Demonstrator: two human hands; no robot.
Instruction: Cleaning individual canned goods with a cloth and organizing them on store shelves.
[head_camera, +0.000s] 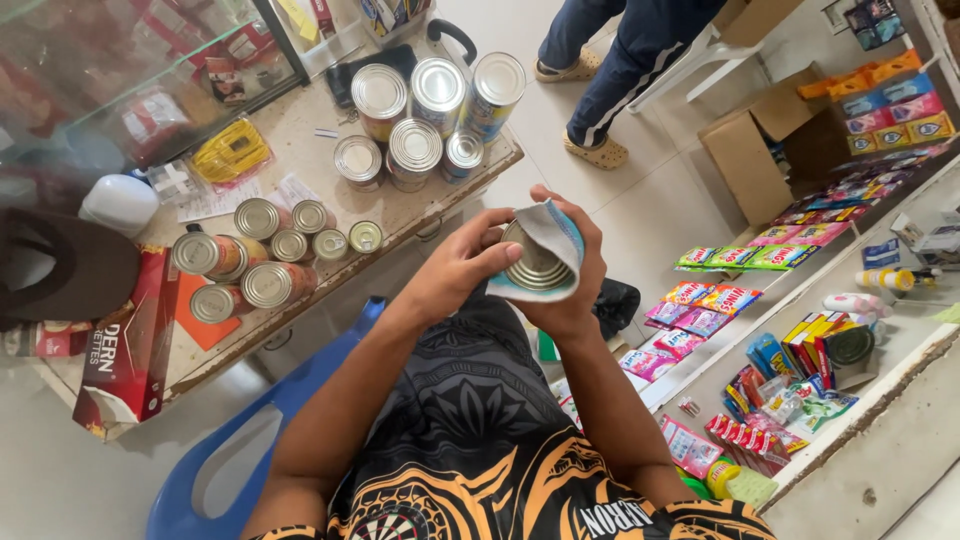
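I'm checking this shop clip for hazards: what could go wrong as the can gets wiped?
The can is held over the lap in the right hand, wrapped in a cloth; it might slip. The left hand rubs its rim, which might cut. Cans near the table edge might fall.

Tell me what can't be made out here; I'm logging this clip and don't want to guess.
All in the head view:
- Can sides and label: wrapped in the cloth and covered by the left hand and right hand.
- Person standing: cut off above the legs by the top edge.
- Cabinet contents: blurred behind reflecting glass.
- Packets on the shelf: too small to identify.
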